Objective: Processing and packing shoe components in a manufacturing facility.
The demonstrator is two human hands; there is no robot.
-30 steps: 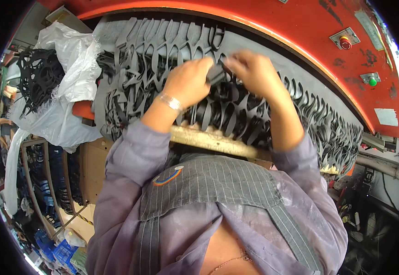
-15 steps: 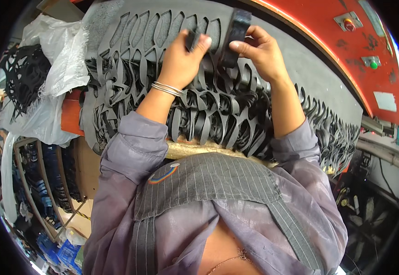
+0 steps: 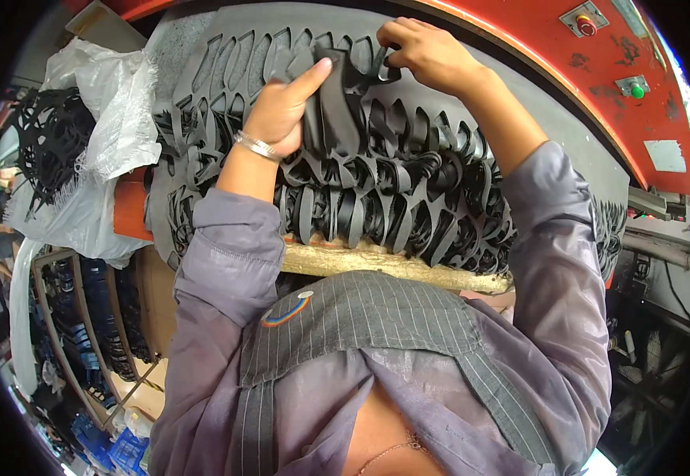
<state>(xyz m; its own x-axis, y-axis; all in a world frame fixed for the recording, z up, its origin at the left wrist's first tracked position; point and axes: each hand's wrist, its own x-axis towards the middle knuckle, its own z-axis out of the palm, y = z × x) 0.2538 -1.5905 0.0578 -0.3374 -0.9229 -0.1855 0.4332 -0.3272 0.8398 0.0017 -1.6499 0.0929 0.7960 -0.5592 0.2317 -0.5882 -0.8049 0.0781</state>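
My left hand [image 3: 280, 115] grips a glossy black flexible piece [image 3: 339, 115], its thumb laid along the top. The piece hangs toward me over the cut sheet, and the fingers beneath are mostly hidden. Farther right and away from me, my right hand [image 3: 434, 57] has its fingers curled and pinched on a small dark object [image 3: 384, 70]; I cannot make out its kind. Under both hands lies a grey-black sheet [image 3: 511, 79] with rows of leaf-shaped cutouts. Nearer to me, dark curved strips [image 3: 392, 214] stand up from it in rows.
An orange-red machine frame [image 3: 567, 71] with a red button [image 3: 585, 25] and a green button [image 3: 637, 90] borders the far right. White woven plastic [image 3: 123, 103] and black net-like scraps [image 3: 51, 143] are at the left. A yellowish edge [image 3: 361, 260] runs along my side.
My right hand has moved up and left, away from the black block it held. My left hand has come down and left and now grips the glossy black piece.
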